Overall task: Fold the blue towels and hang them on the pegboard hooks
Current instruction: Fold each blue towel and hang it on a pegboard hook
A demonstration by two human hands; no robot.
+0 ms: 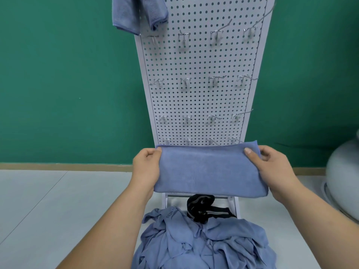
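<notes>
Head view: both hands grip folded blue towel (209, 169), flat, smooth.

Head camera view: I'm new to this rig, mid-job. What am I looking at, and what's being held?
There is no machine here: one camera worn on a person's head looks down at their bare hands. The left hand and right hand each grip one end of a folded towel, fingers curled round it. Behind stands a white pegboard with rows of metal hooks; hung towels show at its top left. On the floor lie a pile of loose blue towels and some black fabric.
</notes>
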